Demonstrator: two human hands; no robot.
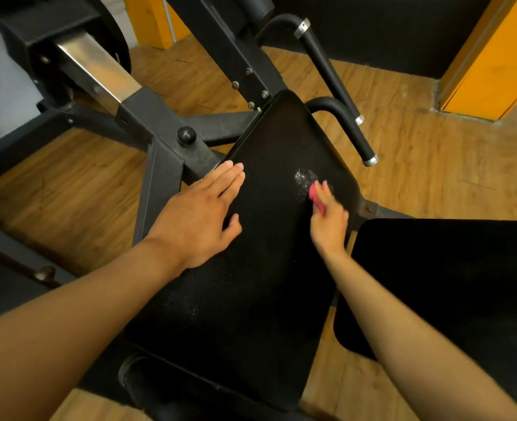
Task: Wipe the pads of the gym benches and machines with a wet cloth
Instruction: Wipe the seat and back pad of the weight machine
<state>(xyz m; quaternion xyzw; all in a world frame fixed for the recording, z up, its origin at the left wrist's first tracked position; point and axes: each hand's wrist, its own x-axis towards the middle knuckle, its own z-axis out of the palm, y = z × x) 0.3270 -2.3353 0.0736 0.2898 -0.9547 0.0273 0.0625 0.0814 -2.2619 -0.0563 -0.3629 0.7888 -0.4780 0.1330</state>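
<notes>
A long black machine pad [260, 256] runs from the near bottom up to the middle of the view. My left hand [201, 212] lies flat on its left edge, fingers straight and together. My right hand [328, 217] grips a small pink cloth [316, 197] against the pad's upper right part; the hand is blurred by motion. Just above the cloth a wet, foamy patch [304, 177] glistens on the pad. A second black pad [451, 287] lies to the right, under my right forearm.
The black steel frame [160, 153] with a round knob [186, 135] stands left of the pad. Two black handles with chrome ends [351, 132] stick out beyond its far end. Wooden floor surrounds the machine; an orange pillar [494, 56] rises at top right.
</notes>
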